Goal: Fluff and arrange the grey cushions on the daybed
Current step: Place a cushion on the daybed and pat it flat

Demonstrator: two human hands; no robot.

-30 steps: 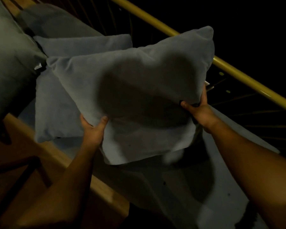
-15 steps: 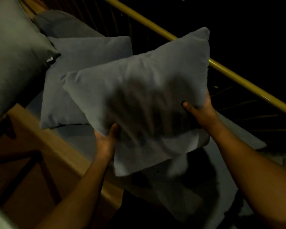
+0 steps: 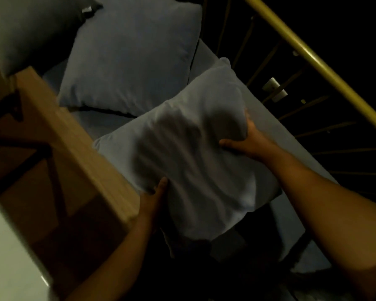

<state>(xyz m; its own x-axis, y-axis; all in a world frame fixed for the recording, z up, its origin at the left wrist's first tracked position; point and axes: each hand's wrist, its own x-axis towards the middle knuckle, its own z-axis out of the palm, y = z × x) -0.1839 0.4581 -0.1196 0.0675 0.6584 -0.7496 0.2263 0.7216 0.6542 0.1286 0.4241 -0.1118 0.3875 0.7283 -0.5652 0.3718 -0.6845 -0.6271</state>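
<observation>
Both hands clasp one grey cushion (image 3: 193, 170) between them over the daybed mattress (image 3: 308, 170): the left grip (image 3: 153, 197) pinches its near edge, the right grip (image 3: 250, 139) closes on its far side. Beyond the grips a second grey cushion (image 3: 132, 55) lies, apparently flat in the dim light, and the wooden rail (image 3: 74, 135) runs left of the left grip.

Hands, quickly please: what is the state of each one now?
Left hand: closed on the near edge of the grey cushion.
Right hand: closed on the far edge of the same cushion.
</observation>
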